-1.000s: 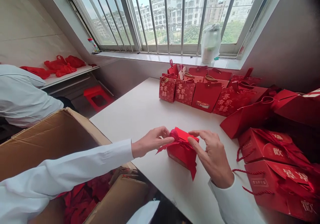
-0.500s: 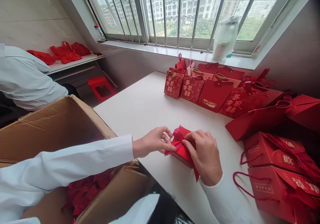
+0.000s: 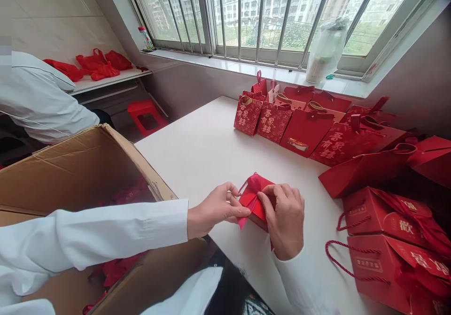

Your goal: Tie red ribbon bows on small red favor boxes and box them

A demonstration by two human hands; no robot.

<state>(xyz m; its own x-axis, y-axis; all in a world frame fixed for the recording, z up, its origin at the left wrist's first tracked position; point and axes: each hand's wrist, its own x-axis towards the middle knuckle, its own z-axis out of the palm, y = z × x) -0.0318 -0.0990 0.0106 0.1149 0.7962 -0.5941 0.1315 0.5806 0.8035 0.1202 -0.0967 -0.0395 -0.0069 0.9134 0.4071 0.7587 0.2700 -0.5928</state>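
- Right in the middle, the small red box (image 3: 260, 215) sits on the white counter (image 3: 197, 141), near its edge, between the two hands!
- Over its top runs the red ribbon (image 3: 255, 183), bow on the far part, one tail angling down towards the near left.
- In from the left comes the left hand (image 3: 218, 208), fingers curled, thumb at that tail; whether they grip it, I cannot tell.
- Opposite, the right hand (image 3: 286, 218) has thumb and forefinger pinched together on the ribbon beside the bow, the palm covering the box's right side.
- Near left, a big open cardboard carton (image 3: 63, 165) with red material (image 3: 118, 270) inside, the left arm crossing over it.
- Far right, red paper bags (image 3: 275, 120) stand clustered along the wall!
- Near right, two red gift boxes (image 3: 369, 262) with cord handles, one just beyond the other.
- Far left, a person (image 3: 42, 96) in white, close to a red stool (image 3: 146, 118).
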